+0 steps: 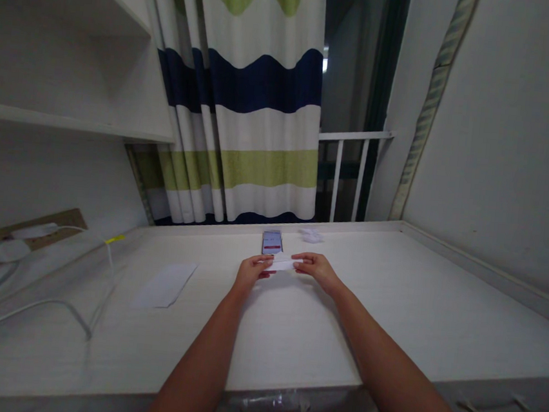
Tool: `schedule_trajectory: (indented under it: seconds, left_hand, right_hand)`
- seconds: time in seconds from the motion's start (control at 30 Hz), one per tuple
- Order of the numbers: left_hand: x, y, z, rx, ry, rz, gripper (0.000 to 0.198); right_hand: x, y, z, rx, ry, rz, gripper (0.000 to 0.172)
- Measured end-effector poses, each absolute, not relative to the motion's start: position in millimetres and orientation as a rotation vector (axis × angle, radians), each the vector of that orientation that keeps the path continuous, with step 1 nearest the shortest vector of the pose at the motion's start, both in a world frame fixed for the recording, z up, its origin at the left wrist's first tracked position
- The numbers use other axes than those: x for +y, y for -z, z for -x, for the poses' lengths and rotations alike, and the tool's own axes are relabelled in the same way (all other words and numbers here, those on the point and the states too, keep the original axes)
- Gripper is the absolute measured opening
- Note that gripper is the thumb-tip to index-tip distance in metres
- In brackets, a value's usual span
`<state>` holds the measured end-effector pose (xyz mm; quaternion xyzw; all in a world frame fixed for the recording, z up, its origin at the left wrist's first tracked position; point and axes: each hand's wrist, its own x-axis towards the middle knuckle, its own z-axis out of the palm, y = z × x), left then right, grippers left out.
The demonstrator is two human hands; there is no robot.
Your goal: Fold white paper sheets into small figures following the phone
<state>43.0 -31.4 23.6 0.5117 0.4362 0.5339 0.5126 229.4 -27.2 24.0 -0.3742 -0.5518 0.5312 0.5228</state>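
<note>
Striped curtain (266,88) in green, white and navy is hanging behind the far edge of a white desk (410,310). Near the middle of the desk, a person is holding a narrow strip of white paper (282,265) by both ends: the left hand (250,272) is pinching its left end, the right hand (319,270) its right, fingers closed on it. Just beyond, a phone (272,241) is lying with its screen lit; crumpled paper (311,235) is resting to its right. Flat white paper (167,285) is lying farther left.
</note>
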Motion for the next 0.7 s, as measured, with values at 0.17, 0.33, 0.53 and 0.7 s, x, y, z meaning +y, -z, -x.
schedule_trajectory:
  seconds: [0.17, 0.33, 0.53, 0.7]
  left_hand:
    - [-29.9, -22.2, -42.4, 1.032, -1.315, -1.213, 0.028]
    - [-30.7, -23.1, -42.7, 1.032, -1.321, -1.230, 0.029]
    - [-34.5, -26.1, -41.4, 1.014, -1.274, -1.299, 0.034]
    - [-33.9, -26.2, -40.0, 1.030, -1.269, -1.324, 0.036]
  right_hand:
    - [-26.0, -23.0, -230.1, -1.329, -1.275, 0.888, 0.026]
    - [-28.5, -25.0, -230.3, -1.332, -1.272, 0.883, 0.024]
    - [-29.6, -26.4, -231.6, -1.310, -1.255, 0.900, 0.024]
    - [-28.4, -26.1, -232.4, -1.303, -1.258, 0.900, 0.024]
